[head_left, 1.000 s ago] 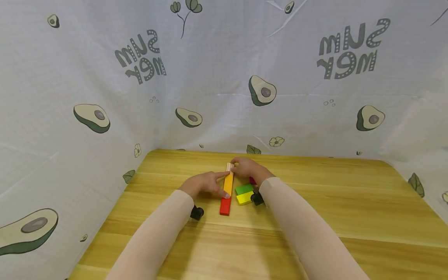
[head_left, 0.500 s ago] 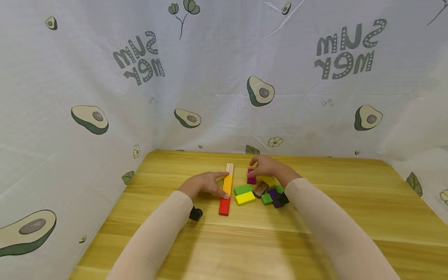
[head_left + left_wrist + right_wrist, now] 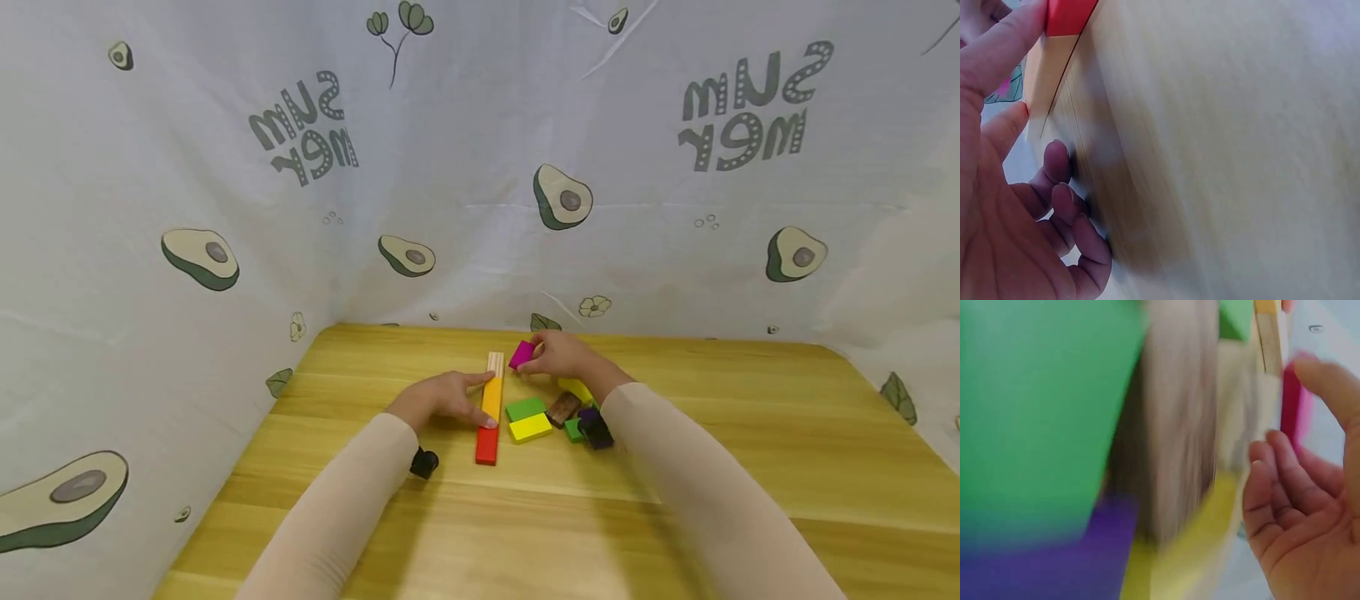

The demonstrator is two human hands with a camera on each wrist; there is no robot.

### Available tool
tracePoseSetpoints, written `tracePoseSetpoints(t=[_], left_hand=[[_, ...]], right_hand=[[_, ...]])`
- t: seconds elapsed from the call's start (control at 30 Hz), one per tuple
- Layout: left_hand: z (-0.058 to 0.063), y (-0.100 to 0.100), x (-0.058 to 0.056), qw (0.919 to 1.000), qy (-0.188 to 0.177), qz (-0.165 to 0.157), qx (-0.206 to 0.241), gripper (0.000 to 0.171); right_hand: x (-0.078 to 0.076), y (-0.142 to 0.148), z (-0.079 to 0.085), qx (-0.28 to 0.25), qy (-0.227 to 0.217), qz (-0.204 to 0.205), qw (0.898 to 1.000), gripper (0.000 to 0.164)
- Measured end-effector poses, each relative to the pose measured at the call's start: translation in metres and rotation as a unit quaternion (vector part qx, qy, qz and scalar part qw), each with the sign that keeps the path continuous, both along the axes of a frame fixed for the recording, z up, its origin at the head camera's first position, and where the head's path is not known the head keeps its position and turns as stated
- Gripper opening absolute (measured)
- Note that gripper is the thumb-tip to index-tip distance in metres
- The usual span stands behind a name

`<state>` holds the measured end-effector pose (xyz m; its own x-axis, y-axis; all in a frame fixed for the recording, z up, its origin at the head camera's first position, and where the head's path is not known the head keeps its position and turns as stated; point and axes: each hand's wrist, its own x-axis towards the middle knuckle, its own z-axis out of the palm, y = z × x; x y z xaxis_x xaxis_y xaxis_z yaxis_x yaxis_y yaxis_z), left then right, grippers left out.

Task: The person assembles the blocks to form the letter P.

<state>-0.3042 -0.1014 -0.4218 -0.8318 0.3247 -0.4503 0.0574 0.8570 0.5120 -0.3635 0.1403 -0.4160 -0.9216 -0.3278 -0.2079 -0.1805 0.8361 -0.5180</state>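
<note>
My right hand (image 3: 564, 355) pinches a magenta block (image 3: 522, 355) between thumb and fingers, tilted, close to the far end of a row of blocks. That row runs away from me: a red block (image 3: 486, 448) nearest, orange (image 3: 491, 402) in the middle, plain wood (image 3: 495, 362) farthest. Beside it my left hand (image 3: 442, 395) reaches over from the left, thumb and index finger spread. In the left wrist view its thumb touches the red block (image 3: 1070, 17) and the index fingertip meets the row's side; the other fingers bend loosely over the table.
Right of the row lie a green block (image 3: 526, 408) and a yellow block (image 3: 531, 428). A brown block (image 3: 564, 409), a purple block (image 3: 588, 414) and several others cluster under my right wrist. A patterned white curtain (image 3: 480, 167) hangs behind the wooden table (image 3: 495, 533).
My right hand left the plain wood end of the row, moved right to the magenta block, took hold of it and brought it back left toward the row. My left hand stayed put.
</note>
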Motion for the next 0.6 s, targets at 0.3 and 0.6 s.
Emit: tracePoseSetpoints(t=[0.3,0.6], left_hand=[[0.000,-0.002,0.000,1.0000,0.002,0.001,0.008,0.095],[0.000,-0.003,-0.001,0.9999,-0.005,0.004,0.012,0.094]], right_hand=[[-0.032,-0.033,-0.025,-0.130,-0.025,-0.118,0.984,0.060],[-0.038,-0.046,-0.027,-0.099,-0.019,-0.108,0.989,0.055]])
